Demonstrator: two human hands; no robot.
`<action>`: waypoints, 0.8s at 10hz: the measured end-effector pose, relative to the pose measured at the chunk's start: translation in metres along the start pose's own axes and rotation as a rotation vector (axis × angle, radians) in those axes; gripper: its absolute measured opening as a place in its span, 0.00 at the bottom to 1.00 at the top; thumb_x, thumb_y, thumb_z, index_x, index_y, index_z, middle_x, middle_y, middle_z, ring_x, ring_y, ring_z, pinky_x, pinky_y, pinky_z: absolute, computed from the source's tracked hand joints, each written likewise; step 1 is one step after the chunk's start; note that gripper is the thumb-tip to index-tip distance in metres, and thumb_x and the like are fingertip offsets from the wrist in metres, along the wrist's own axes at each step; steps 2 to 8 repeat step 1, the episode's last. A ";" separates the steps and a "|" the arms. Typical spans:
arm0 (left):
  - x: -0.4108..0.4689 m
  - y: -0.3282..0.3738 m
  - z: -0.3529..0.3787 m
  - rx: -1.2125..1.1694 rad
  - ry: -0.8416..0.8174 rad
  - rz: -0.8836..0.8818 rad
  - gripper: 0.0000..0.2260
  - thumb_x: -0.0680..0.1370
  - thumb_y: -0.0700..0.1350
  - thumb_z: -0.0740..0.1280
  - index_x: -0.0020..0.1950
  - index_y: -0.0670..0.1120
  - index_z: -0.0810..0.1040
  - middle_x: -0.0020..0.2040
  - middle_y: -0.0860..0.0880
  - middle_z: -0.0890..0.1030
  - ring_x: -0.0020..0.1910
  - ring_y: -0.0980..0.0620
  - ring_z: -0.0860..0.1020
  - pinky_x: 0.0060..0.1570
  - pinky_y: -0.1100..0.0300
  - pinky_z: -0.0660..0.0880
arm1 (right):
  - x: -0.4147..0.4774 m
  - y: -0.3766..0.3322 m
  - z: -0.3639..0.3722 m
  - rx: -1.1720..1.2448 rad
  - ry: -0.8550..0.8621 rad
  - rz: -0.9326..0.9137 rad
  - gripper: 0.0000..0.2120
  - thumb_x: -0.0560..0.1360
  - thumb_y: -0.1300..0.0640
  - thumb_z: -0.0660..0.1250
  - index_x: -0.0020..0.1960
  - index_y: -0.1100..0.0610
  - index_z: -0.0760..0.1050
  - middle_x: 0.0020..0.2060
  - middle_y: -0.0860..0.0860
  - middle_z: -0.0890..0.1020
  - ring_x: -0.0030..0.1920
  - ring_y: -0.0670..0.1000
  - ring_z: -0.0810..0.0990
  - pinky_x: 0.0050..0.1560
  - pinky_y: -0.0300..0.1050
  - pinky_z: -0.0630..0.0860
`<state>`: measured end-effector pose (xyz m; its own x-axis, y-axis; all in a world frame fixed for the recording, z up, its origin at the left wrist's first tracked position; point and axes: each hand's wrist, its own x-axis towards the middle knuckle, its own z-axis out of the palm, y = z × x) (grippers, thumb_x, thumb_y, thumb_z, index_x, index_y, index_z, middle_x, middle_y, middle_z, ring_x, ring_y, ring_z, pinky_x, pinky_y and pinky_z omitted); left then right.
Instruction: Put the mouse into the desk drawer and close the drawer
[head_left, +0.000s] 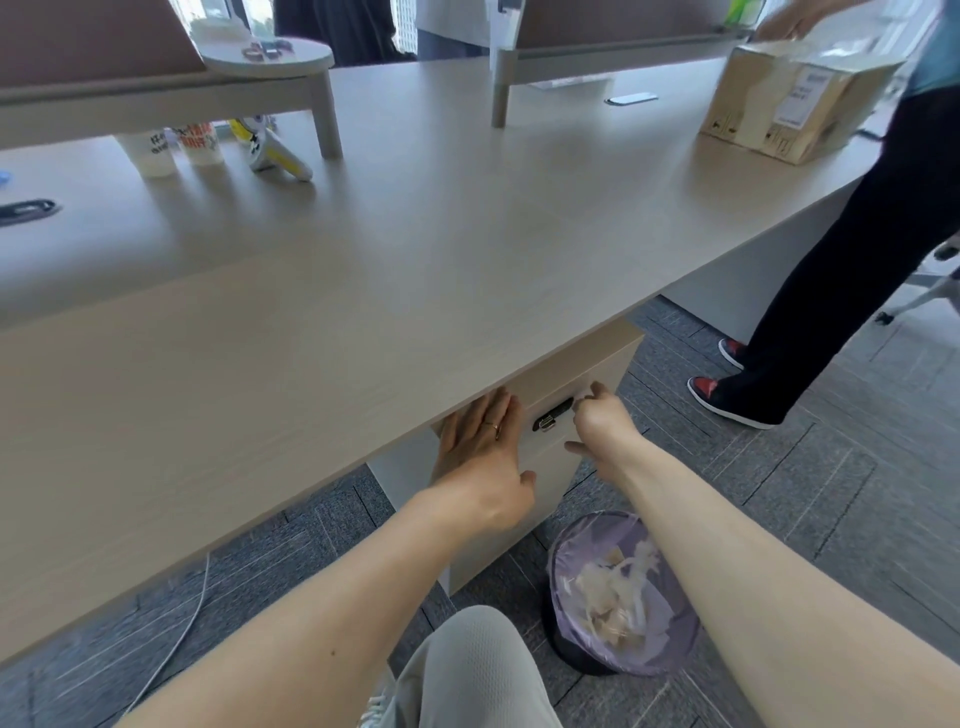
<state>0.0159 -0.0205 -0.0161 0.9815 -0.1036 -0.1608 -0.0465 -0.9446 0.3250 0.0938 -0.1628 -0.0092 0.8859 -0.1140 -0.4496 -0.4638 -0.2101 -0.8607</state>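
Note:
The desk drawer (558, 387) is the top front of a light wood cabinet under the desk edge, and it sits flush, shut. A dark lock with a small key (549, 419) shows on its front. My left hand (485, 452) lies flat against the cabinet front, left of the lock, fingers spread, a ring on one finger. My right hand (602, 423) is at the lock's right end, fingers pinched near the drawer front; whether it grips anything I cannot tell. No mouse is in sight.
A wide wooden desk (363, 291) spreads above. A bin with a purple liner (618, 592) stands on the floor by the cabinet. Another person's legs (810, 312) stand at the right. A cardboard box (789, 98), two cups (176, 148) and a white handheld device (275, 153) rest on the desk.

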 end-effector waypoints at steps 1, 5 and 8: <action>0.001 -0.001 -0.011 -0.008 -0.080 0.003 0.37 0.80 0.57 0.57 0.83 0.49 0.40 0.83 0.53 0.39 0.81 0.53 0.37 0.79 0.52 0.37 | -0.020 -0.005 -0.010 -0.002 0.008 -0.027 0.30 0.81 0.63 0.53 0.82 0.55 0.51 0.77 0.55 0.64 0.61 0.57 0.74 0.65 0.60 0.75; 0.001 -0.001 -0.011 -0.008 -0.080 0.003 0.37 0.80 0.57 0.57 0.83 0.49 0.40 0.83 0.53 0.39 0.81 0.53 0.37 0.79 0.52 0.37 | -0.020 -0.005 -0.010 -0.002 0.008 -0.027 0.30 0.81 0.63 0.53 0.82 0.55 0.51 0.77 0.55 0.64 0.61 0.57 0.74 0.65 0.60 0.75; 0.001 -0.001 -0.011 -0.008 -0.080 0.003 0.37 0.80 0.57 0.57 0.83 0.49 0.40 0.83 0.53 0.39 0.81 0.53 0.37 0.79 0.52 0.37 | -0.020 -0.005 -0.010 -0.002 0.008 -0.027 0.30 0.81 0.63 0.53 0.82 0.55 0.51 0.77 0.55 0.64 0.61 0.57 0.74 0.65 0.60 0.75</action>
